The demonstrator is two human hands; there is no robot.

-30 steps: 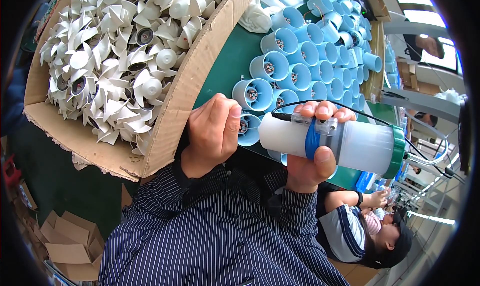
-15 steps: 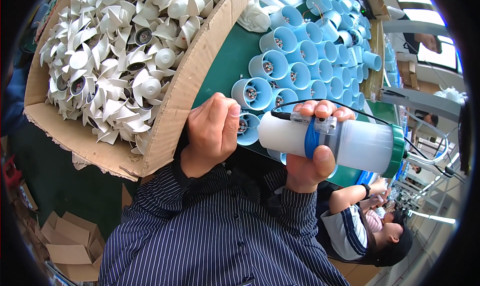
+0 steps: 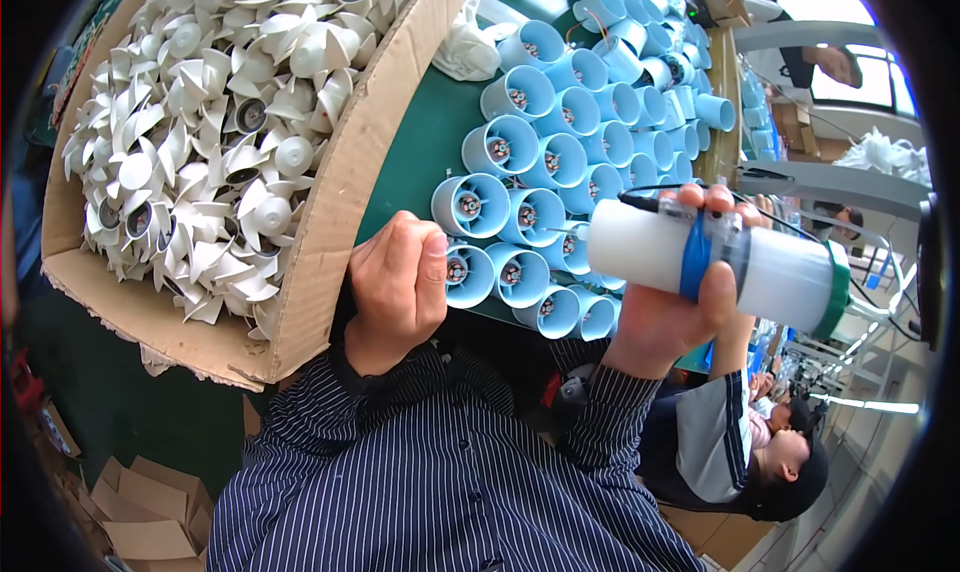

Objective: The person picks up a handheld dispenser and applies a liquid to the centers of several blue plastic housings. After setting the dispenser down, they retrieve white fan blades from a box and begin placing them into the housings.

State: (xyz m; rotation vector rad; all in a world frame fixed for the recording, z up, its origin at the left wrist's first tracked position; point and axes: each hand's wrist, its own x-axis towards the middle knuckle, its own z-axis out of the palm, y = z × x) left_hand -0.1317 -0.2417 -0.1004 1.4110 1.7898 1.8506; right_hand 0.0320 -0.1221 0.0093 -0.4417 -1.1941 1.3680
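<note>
My right hand (image 3: 672, 322) is wrapped round a white cylindrical dispenser (image 3: 640, 252) with a green end cap, a blue band and a black cable along it. It lies nearly level, and a thin needle (image 3: 568, 231) points left from its narrow end, above the light blue cups. Beside the cardboard box's near wall, my left hand (image 3: 398, 287) is closed in a fist; whatever is inside its fingers is hidden. Just right of that fist stands a blue cup (image 3: 466, 275) with a small copper-coloured motor core inside. Several similar cups (image 3: 470, 205) stand in rows beyond it.
To the left, a large cardboard box (image 3: 345, 187) holds many white fan impellers (image 3: 180, 152). A crumpled white cloth (image 3: 467, 47) lies on the green table (image 3: 400, 162). At the right a co-worker (image 3: 700, 442) sits close by. Open cartons (image 3: 150, 512) stand on the floor at lower left.
The dispenser in my right hand has moved right, away from my left fist, uncovering several cups and its needle. My left hand remains closed by the box. The whole view has shifted slightly.
</note>
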